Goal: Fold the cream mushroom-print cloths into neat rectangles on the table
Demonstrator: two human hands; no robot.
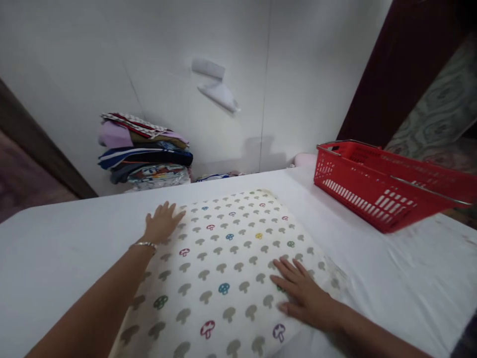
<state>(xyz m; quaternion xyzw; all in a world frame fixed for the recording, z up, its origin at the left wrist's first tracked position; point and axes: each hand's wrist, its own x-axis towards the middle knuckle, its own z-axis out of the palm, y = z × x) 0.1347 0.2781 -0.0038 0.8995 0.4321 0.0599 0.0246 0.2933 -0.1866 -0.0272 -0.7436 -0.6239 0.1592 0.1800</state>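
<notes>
A cream cloth (231, 268) printed with grey and coloured mushrooms lies spread on the white-covered table (74, 238). Its kind of item is not plain from this view. My left hand (162, 222) rests palm down at the cloth's far left edge, fingers spread, a bracelet on its wrist. On the right part of the cloth lies my right hand (301, 293), flat with its fingers apart. Neither hand grips anything. The cloth's near edge runs out of the picture at the bottom.
A red plastic basket (354, 191) with metal handles stands on the table's right side. Beyond the far edge, folded clothes (145, 149) are stacked by the wall at left. White paper (218, 92) hangs on the wall (298, 64).
</notes>
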